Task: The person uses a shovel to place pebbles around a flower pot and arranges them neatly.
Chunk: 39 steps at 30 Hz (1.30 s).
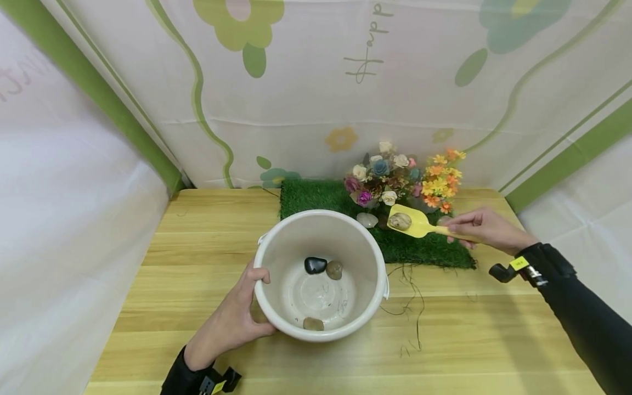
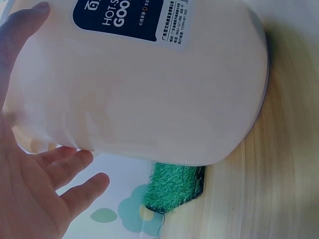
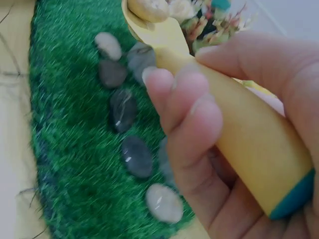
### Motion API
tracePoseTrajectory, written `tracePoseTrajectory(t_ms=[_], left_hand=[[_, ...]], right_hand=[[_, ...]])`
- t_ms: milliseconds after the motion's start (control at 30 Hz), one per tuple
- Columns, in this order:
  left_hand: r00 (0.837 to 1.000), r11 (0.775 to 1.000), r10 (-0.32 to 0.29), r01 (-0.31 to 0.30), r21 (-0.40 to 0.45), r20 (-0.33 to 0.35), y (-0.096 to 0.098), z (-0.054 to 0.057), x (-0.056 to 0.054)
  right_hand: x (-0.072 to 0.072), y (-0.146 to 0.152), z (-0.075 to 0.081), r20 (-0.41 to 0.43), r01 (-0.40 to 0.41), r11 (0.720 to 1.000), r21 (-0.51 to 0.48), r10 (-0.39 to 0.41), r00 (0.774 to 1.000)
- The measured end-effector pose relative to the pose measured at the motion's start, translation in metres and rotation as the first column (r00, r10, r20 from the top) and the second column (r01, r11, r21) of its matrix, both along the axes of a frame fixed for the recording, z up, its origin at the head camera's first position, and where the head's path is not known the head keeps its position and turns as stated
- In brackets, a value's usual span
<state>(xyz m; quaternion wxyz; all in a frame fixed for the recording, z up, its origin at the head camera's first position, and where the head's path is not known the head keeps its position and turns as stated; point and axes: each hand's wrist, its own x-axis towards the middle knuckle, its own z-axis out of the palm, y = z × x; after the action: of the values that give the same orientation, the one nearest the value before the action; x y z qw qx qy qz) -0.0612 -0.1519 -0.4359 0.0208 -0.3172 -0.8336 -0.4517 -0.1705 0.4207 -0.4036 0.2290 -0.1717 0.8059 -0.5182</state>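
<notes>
My left hand [image 1: 239, 312] holds a white bucket [image 1: 372, 318] at its left rim, one finger hooked over the edge and the thumb against the outside. In the left wrist view, the bucket's wall [image 2: 149, 94] with a dark label fills most of the picture. Inside the bucket lie a black stone [image 1: 315, 265], a brown stone [image 1: 334, 270] and a tan stone [image 1: 313, 323]. My right hand [image 1: 486, 227] grips a yellow toy shovel [image 1: 419, 224] by its handle. On the shovel's blade rests a tan stone [image 1: 400, 221], held above the grass mat.
A green artificial grass mat [image 1: 311, 195] lies behind the bucket on the wooden table [image 1: 197, 263]. Several stones lie on it, among them a dark stone [image 3: 137, 156] and a white stone [image 3: 164, 203]. Artificial flowers [image 1: 380, 167] stand at the back. Loose dark threads [image 1: 417, 307] trail over the table.
</notes>
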Motion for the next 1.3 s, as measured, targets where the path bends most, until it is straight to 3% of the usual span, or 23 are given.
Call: tracePoseTrajectory(t_ms=[267,667,1033,1300], left_hand=[[1.0,1.0,-0.004,0.004,0.018,0.014,0.0,0.0,0.001],[1.0,1.0,-0.009,0.008,0.03,0.028,0.0,0.0,0.0],[1.0,0.999,-0.012,0.011,0.03,0.016,0.001,0.0,-0.001],[1.0,1.0,-0.012,0.012,0.021,0.011,0.001,0.0,-0.001]], right_hand=[[0.006,0.004,-0.022,0.012,0.116,0.993,0.029,-0.116,0.993],[0.004,-0.004,-0.031,0.081,0.276,0.956,0.099,-0.284,0.955],[0.001,-0.013,-0.024,0.095,0.275,0.949,0.151,-0.291,0.952],[0.0,-0.021,-0.019,0.161,0.308,0.938,0.158,-0.333,0.929]])
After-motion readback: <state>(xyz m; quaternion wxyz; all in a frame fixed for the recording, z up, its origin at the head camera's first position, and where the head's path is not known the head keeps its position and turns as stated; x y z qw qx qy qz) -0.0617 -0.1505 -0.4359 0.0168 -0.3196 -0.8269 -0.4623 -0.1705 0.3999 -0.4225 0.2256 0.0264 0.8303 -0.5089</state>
